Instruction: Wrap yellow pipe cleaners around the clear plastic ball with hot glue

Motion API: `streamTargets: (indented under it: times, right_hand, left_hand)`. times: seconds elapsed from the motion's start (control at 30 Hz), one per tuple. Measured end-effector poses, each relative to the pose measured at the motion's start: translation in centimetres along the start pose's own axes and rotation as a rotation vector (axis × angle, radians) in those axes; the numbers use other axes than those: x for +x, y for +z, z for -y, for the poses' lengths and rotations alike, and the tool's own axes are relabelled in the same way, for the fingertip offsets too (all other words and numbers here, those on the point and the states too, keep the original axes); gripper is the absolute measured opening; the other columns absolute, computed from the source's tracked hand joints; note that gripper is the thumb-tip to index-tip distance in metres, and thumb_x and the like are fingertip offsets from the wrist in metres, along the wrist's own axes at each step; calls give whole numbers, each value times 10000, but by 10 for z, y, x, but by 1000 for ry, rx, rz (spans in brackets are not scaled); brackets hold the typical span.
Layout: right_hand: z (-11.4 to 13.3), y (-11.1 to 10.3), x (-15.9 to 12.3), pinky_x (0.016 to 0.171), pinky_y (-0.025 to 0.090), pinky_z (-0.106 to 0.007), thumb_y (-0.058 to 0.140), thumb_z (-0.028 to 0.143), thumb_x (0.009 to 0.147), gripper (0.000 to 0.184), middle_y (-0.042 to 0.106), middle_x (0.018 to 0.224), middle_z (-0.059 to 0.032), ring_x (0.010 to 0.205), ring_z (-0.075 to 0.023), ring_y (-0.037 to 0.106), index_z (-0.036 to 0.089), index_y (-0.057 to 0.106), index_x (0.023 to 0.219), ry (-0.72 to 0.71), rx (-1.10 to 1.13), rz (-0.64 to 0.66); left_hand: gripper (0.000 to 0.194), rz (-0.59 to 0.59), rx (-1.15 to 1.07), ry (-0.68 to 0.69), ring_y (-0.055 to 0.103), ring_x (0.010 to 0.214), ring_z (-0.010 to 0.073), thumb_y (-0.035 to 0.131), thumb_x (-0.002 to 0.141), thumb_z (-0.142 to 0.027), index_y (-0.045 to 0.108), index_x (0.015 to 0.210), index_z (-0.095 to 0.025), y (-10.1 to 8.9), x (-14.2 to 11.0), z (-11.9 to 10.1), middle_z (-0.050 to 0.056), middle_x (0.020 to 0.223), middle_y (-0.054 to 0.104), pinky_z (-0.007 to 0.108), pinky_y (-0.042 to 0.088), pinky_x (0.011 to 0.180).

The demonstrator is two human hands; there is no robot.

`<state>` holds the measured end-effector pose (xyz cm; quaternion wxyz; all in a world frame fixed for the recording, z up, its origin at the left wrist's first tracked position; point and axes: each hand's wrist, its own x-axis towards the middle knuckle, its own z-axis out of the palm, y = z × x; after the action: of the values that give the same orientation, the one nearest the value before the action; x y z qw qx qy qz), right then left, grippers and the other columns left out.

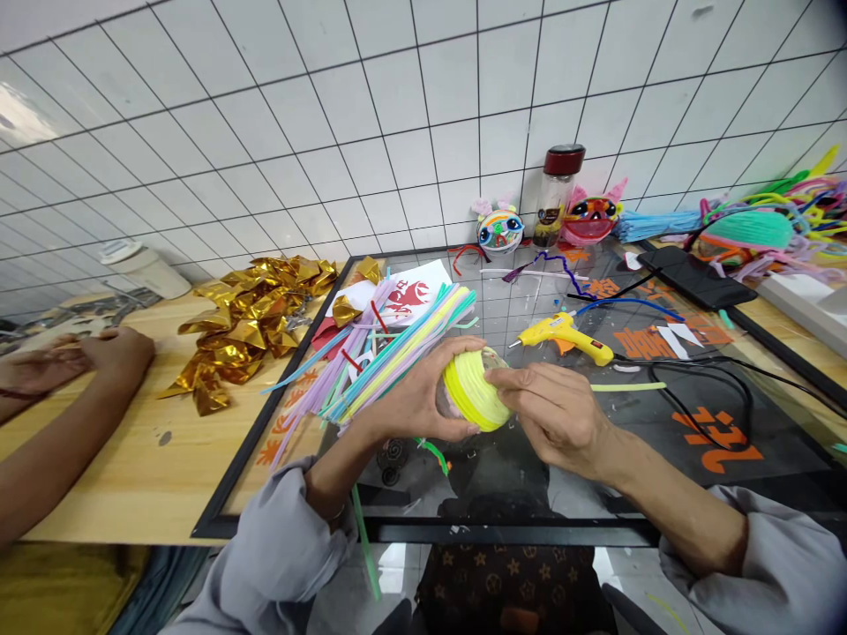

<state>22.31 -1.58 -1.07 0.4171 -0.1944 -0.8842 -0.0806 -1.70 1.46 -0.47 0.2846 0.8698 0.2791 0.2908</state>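
My left hand (414, 401) is closed around a clear round ball (471, 388) partly wrapped in neon yellow pipe cleaner, gripping it from the left and beneath. My right hand (552, 410) presses its thumb and fingers against the yellow wrapping on the ball's right side. Both hands hover above a glass-topped table (662, 441) with a black frame. A bundle of pastel pipe cleaners (390, 353) lies just left of my left hand.
A yellow hot glue gun (562, 333) with a black cord lies behind my hands. Crumpled gold foil (248, 322) sits on the wooden table at left, near another person's hands (79, 357). Two fuzzy craft faces (501, 227), a jar (556, 196) and more pipe cleaners (760, 225) line the tiled wall.
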Motion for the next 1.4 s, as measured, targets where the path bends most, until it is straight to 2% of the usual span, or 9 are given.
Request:
streamTargets:
  times: [0.13, 0.5, 0.8, 1.07, 1.4]
  right_hand:
    - [0, 0, 0, 644, 516, -346, 482, -57, 827, 258, 769, 1070, -148, 768, -212, 654, 143, 610, 930, -1, -7, 4]
    - [1, 0, 2, 625, 510, -338, 492, -51, 835, 240, 773, 1077, -146, 744, -205, 647, 139, 614, 918, -6, 5, -16]
    - [1, -2, 3, 639, 528, -329, 458, -45, 837, 272, 779, 1036, -138, 751, -197, 677, 158, 623, 915, 6, -5, -13]
    - [-2, 1, -1, 673, 546, -341, 473, -59, 819, 283, 768, 1073, -147, 825, -214, 699, 153, 606, 950, 18, 19, 1]
    - [-2, 0, -1, 674, 544, -329, 456, -46, 834, 296, 767, 1064, -128, 806, -191, 692, 174, 608, 961, 27, 15, 0]
  left_hand:
    - [941, 13, -1, -25, 491, 1416, 368, 868, 671, -378, 379, 1454, -197, -1, 1, -2, 179, 1495, 489, 546, 396, 1214]
    - [874, 9, -37, 11, 483, 1417, 365, 865, 670, -382, 418, 1403, -222, 0, 2, 0, 164, 1466, 511, 567, 374, 1220]
    - [848, -20, -4, 118, 479, 1416, 360, 862, 693, -364, 411, 1402, -251, 2, 2, 4, 158, 1448, 514, 586, 384, 1199]
    - [764, -44, -33, 154, 473, 1421, 338, 850, 718, -340, 413, 1342, -285, 5, 0, 7, 140, 1472, 487, 581, 385, 1184]
    - [733, -37, 5, 170, 454, 1428, 346, 848, 734, -356, 404, 1313, -287, 3, 1, 6, 150, 1471, 451, 597, 383, 1175]
